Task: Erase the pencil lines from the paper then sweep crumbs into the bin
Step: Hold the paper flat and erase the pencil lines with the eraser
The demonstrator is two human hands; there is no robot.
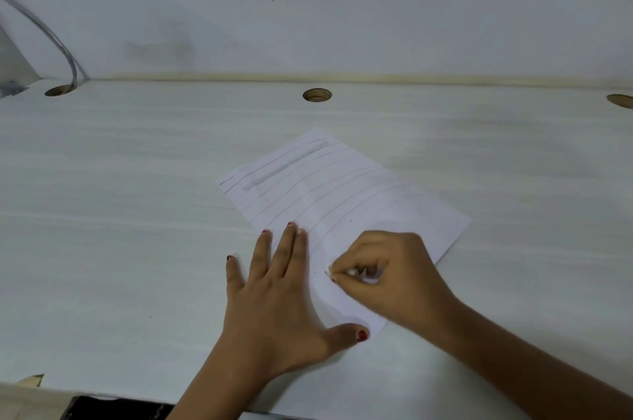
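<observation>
Here, flat rectangular white paper (359, 193).

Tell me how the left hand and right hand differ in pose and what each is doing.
The left hand lies flat, fingers spread straight; the right hand is curled. The left hand holds nothing and presses the paper down; the right hand pinches a small white eraser against it. Both touch the same sheet.

One paper (342, 186), one eraser (350, 271), two hands (274, 299), three desk holes (317, 95).
</observation>
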